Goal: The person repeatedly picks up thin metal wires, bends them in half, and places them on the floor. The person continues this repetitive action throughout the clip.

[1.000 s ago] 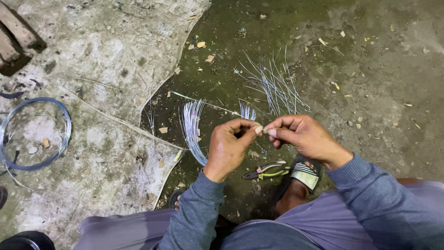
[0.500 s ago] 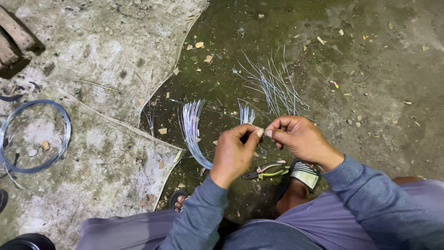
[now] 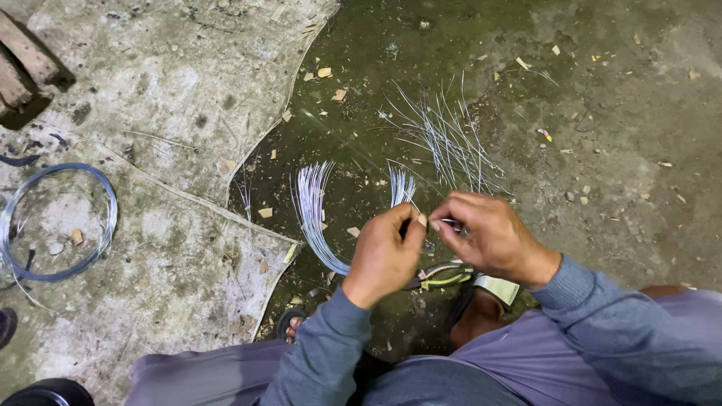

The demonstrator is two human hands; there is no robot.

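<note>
Thin silvery wire piece (image 3: 444, 221) pinched at both ends: left hand (image 3: 385, 252) clenched on one end, right hand (image 3: 489, 237) grasping the other between thumb and forefinger, held low over the damp floor (image 3: 617, 150). Bent wire bundle (image 3: 312, 214) lying just left of the hands, a smaller tuft (image 3: 401, 186) above them, loose straight wires (image 3: 451, 139) scattered beyond. Yellow-handled pliers (image 3: 440, 277) below the hands. Coiled wire ring (image 3: 56, 222) well apart at far left.

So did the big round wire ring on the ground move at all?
No. The coil of wire lies in the same spot on the pale concrete, below the brick at top left, just as before. Only the view shifts slightly.
</note>
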